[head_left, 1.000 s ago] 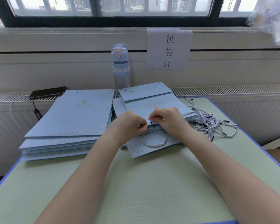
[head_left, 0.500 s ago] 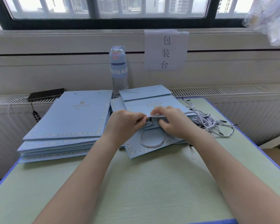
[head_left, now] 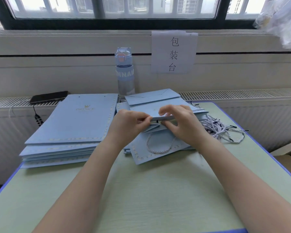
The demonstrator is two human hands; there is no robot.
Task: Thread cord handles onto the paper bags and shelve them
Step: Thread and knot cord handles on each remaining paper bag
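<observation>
A flat light-blue paper bag (head_left: 160, 148) lies in the middle of the table on a small pile of others. A white-and-blue twisted cord handle (head_left: 159, 149) hangs in a loop on its near face. My left hand (head_left: 129, 126) pinches a cord end with a black tip at the bag's top edge. My right hand (head_left: 180, 125) holds that raised top edge between thumb and fingers. A heap of loose cords (head_left: 220, 130) lies just right of the bag.
A tall stack of flat blue bags (head_left: 71, 130) fills the table's left. A water bottle (head_left: 125, 71) stands behind the bags at the wall, under a paper sign (head_left: 173, 52). A phone (head_left: 49, 96) lies on the radiator at the back left.
Both hands have lifted the bag's top edge a little and spread apart; the cord's black tip now shows between them.
</observation>
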